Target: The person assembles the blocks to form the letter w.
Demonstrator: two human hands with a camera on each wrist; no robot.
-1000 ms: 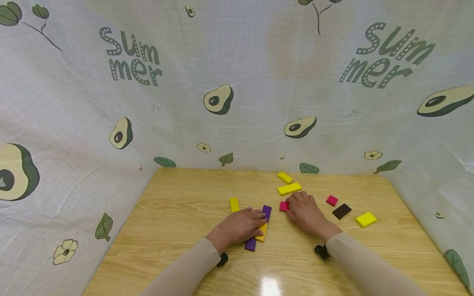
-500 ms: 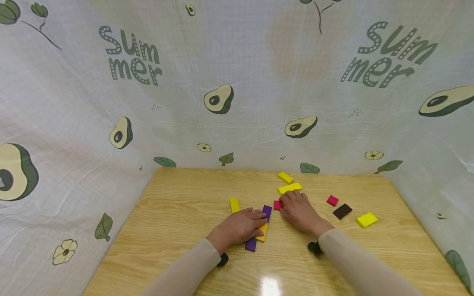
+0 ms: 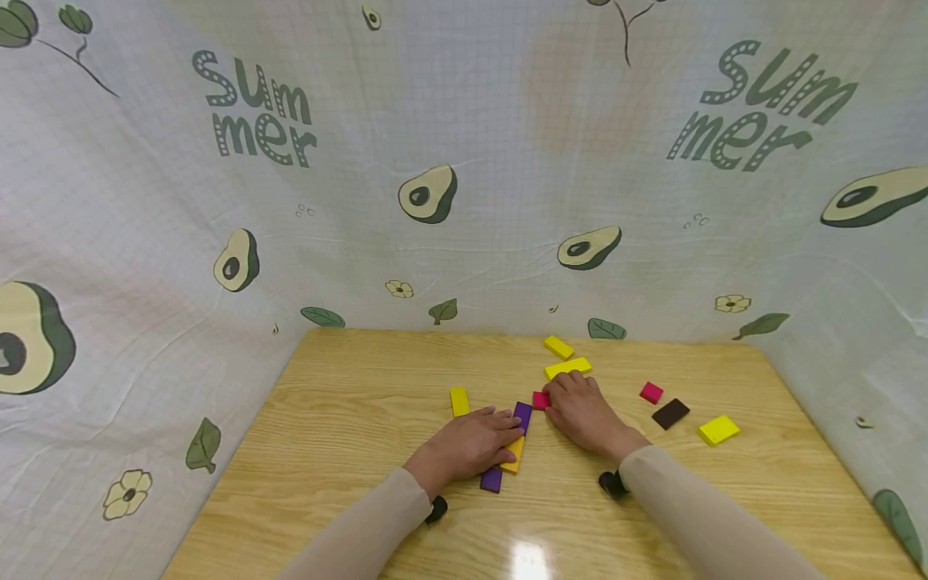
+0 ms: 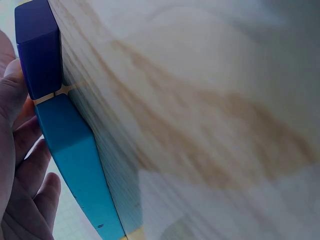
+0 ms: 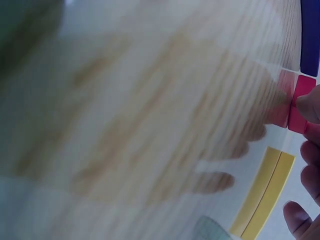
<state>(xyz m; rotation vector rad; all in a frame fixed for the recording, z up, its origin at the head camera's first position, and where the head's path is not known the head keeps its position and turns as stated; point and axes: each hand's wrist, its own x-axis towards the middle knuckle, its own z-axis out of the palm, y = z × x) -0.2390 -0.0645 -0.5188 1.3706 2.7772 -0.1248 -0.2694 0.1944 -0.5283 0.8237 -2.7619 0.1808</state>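
The small pink block [image 3: 540, 400] lies on the wooden surface [image 3: 348, 419] just right of the far end of the purple bar [image 3: 521, 416], with a narrow gap between them. It has slid left since a second ago, when it sat well clear of the bar. The right hand [image 3: 580, 413] has travelled left with it and rests low on the surface, its fingertips touching the block's right edge; in the right wrist view a fingertip [image 5: 309, 105] presses against the pink block's side, the fingers only gently bent.

The left hand [image 3: 471, 443] has not moved. It lies flat, fingers extended, over the purple bar and the orange-yellow bar [image 3: 513, 459] beside it, holding them down. The left wrist view shows a teal block [image 4: 75, 160] end to end with the purple one under that hand.

Just beyond the right hand lies a long yellow bar [image 3: 568, 368], with a shorter yellow block [image 3: 558, 347] farther back. Left of the left hand sits another small yellow block [image 3: 459, 400]. To the right, well apart, lie a second pink block [image 3: 650, 392], a dark brown block [image 3: 670, 413] and a yellow block [image 3: 718, 429]. An avocado-print cloth [image 3: 435, 193] walls in the surface.
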